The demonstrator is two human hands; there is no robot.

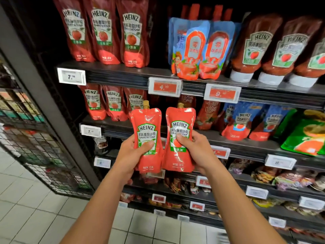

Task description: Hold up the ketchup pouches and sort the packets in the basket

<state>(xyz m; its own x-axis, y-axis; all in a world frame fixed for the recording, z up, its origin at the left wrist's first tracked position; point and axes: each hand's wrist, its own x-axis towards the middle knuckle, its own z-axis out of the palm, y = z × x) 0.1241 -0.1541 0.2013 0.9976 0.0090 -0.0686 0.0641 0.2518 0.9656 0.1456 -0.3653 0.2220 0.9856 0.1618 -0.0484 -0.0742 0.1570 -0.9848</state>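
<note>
Both pouches are already off the shelf (175, 136) — left hand (130, 155) grasps one pouch (146, 138), right hand (197, 150) its twin (179, 136), thumbs on labels — neither set down.

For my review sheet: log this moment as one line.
left hand: holds left ketchup pouch | right hand: holds right ketchup pouch | pouches upright, side by side | backdrop: store shelf

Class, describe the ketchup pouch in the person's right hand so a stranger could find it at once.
Start at the dark store shelves of red sauces. In front of them two hands each hold up a red Heinz pouch; take the right hand. Its pouch stands slightly higher than the left pouch, thumb on its tomato picture.
</note>
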